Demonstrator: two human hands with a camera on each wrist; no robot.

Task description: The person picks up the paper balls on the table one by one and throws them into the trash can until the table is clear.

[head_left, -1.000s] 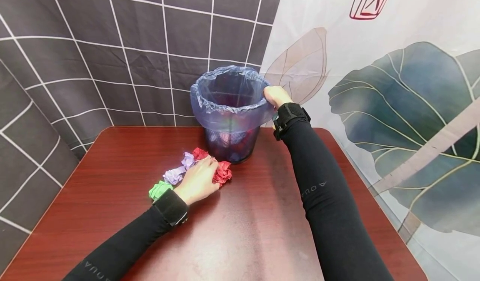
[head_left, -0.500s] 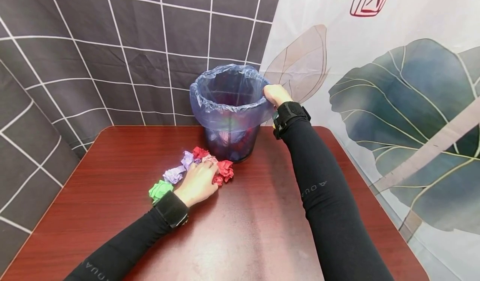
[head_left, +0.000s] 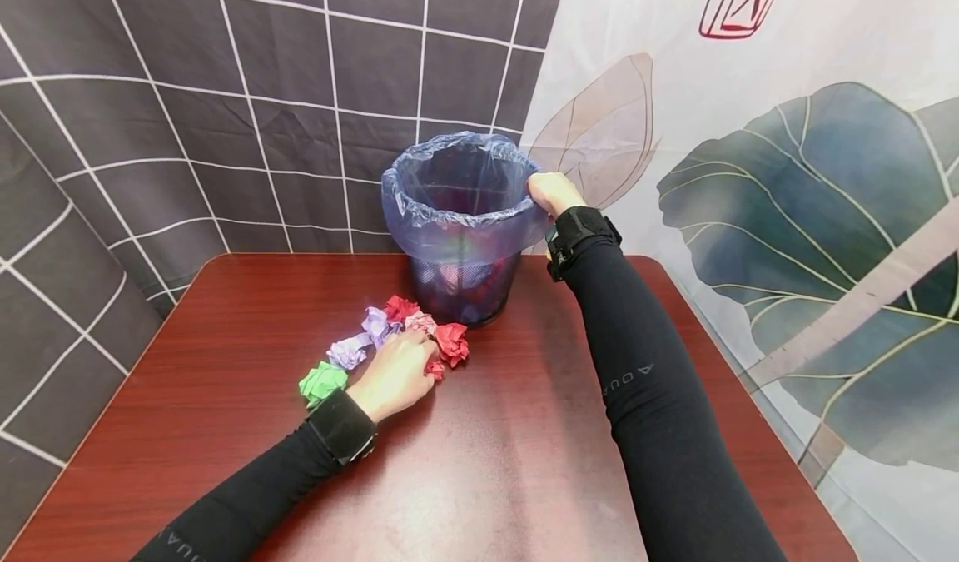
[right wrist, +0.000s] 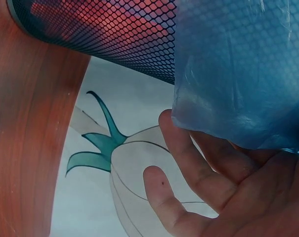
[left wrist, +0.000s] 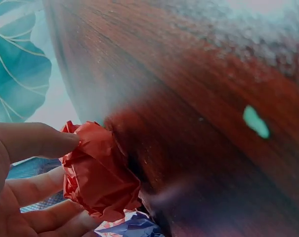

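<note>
My left hand [head_left: 397,375] is low over the table among crumpled paper balls. In the left wrist view, its thumb and fingers hold a red paper ball [left wrist: 101,170]. Another red paper ball [head_left: 452,343] lies just right of the fingers, a pink one [head_left: 421,322] beyond them. Further left are purple paper balls [head_left: 348,351] and a green one [head_left: 322,381]. My right hand [head_left: 554,192] grips the right rim of a mesh trash can [head_left: 460,291] lined with a blue plastic bag [head_left: 457,241]. Paper shows through the mesh; the thumb is hidden in the right wrist view.
A reddish-brown wooden table [head_left: 247,312] carries everything, with the trash can at its back edge. Behind stands a dark grid-patterned cloth [head_left: 285,54]. A white cloth with leaf prints [head_left: 809,204] hangs at the right.
My left hand has drawn back slightly toward me, uncovering more of the pink ball. The red ball at its right has shifted a little right. The right hand stays on the rim.
</note>
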